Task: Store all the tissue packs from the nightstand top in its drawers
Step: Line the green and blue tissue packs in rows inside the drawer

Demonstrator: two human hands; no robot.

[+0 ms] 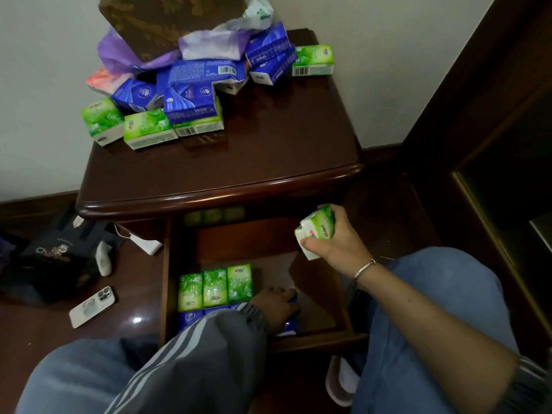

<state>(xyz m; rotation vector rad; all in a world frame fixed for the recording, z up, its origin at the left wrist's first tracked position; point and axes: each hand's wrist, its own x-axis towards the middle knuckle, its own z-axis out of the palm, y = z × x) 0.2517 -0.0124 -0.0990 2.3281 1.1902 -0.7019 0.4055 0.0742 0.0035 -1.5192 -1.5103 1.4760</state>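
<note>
**A:** Green and blue plastic-wrapped tissue packs lie heaped at the back left of the dark polished wooden nightstand. Much left to store?

**B:** Most of it, I'd judge. Lower down, the open wooden drawer holds a row of three green packs, with blue packs in front of them.

**A:** And the hands?

**B:** The left hand lies inside the drawer on a blue pack at the front. Whether it grips or only presses, I cannot tell. The right hand clutches one green tissue pack above the drawer's right side.

**A:** What might go wrong?

**B:** Up top, tugging a low pack could send the heap sliding off the left edge onto the glossy dark floor. In the drawer, the left forearm crowds the free space, so a hasty drop could knock the tidy row askew. And if the right hand lets go where it is, its pack could strike the drawer's side and fall outside.
</note>
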